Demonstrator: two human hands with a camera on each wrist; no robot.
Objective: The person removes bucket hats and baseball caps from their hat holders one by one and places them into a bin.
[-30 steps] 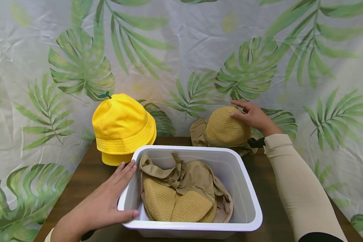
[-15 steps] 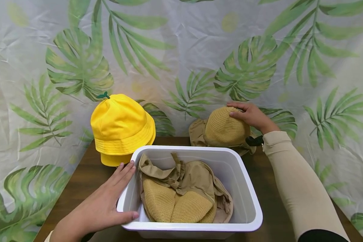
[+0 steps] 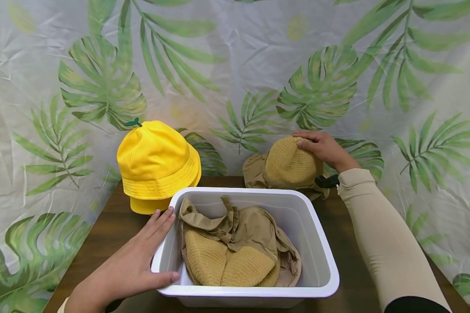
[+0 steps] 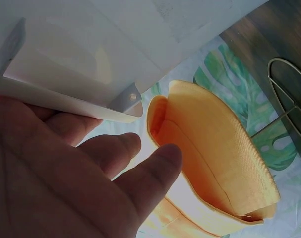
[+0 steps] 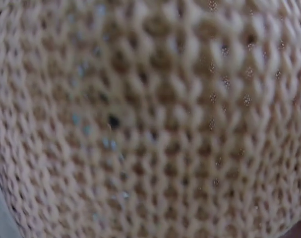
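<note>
In the head view a straw sun hat [image 3: 293,161] with a khaki cloth brim sits at the back right of the table. My right hand [image 3: 328,148] grips the top of its crown, thumb on the near side and fingers over the far side. The hat's knit weave [image 5: 155,119] fills the right wrist view. A white plastic tub [image 3: 334,269] stands in front, holding similar straw and khaki hats [image 3: 246,265], folded together. My left hand [image 3: 131,261] rests spread against the tub's left side, its thumb on the front rim.
A yellow bucket hat [image 3: 158,156] with a green sprout on top stands at the back left, just behind the tub. A wire loop [image 4: 284,84] shows near it in the left wrist view. Behind the dark wooden table [image 3: 98,234] hangs a leaf-patterned cloth [image 3: 235,65].
My right hand has closed in on the straw hat's crown, which now looks rounder at the top and has shifted slightly left. My left hand stays on the tub.
</note>
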